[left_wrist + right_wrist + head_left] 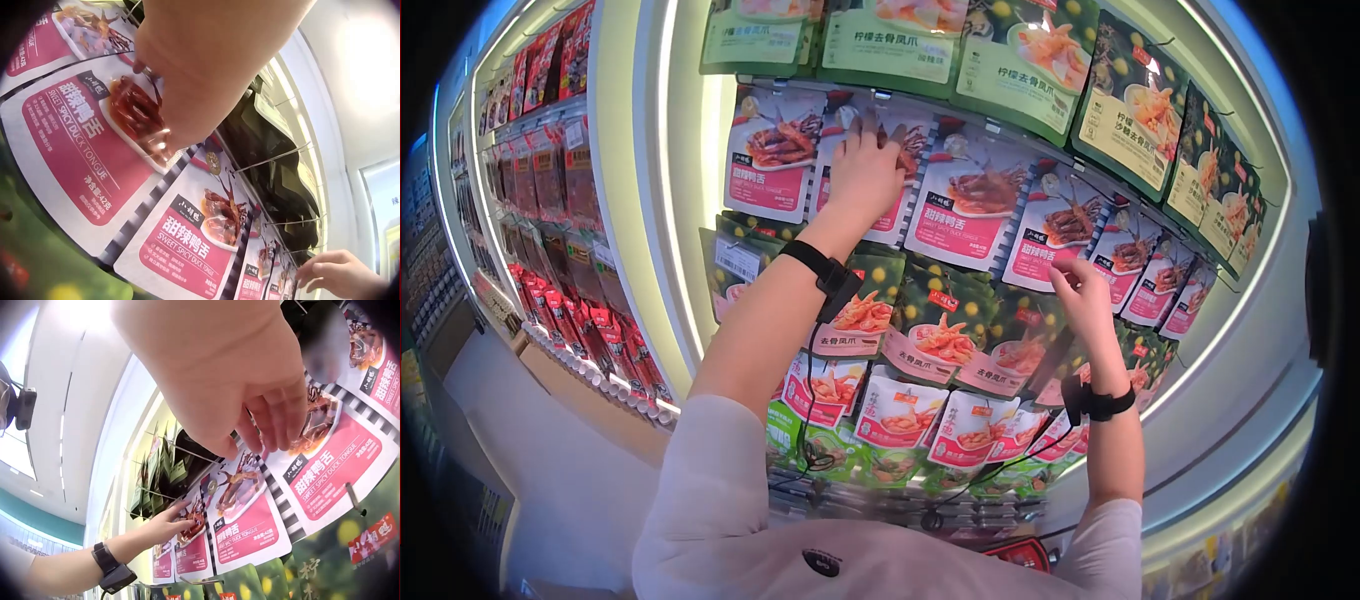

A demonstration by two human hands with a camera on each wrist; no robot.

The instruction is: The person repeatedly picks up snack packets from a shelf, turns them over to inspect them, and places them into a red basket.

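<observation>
The pink duck tongue pouch (pixel 878 175) hangs in the second row of the display rack (pixel 640 200), second from the left, just beside an identical pouch (pixel 772 155). I have my left hand (pixel 862 170) raised flat against its upper face; the grip is spread, fingers straight and touching the pouch top. My right hand (pixel 1084 290) sits lower and to the right, before another pink pouch (pixel 1060 228); its grip is loosely curled, fingertips near the pack, and I cannot tell whether it pinches anything. Green chicken feet pouches (pixel 935 335) hang below.
</observation>
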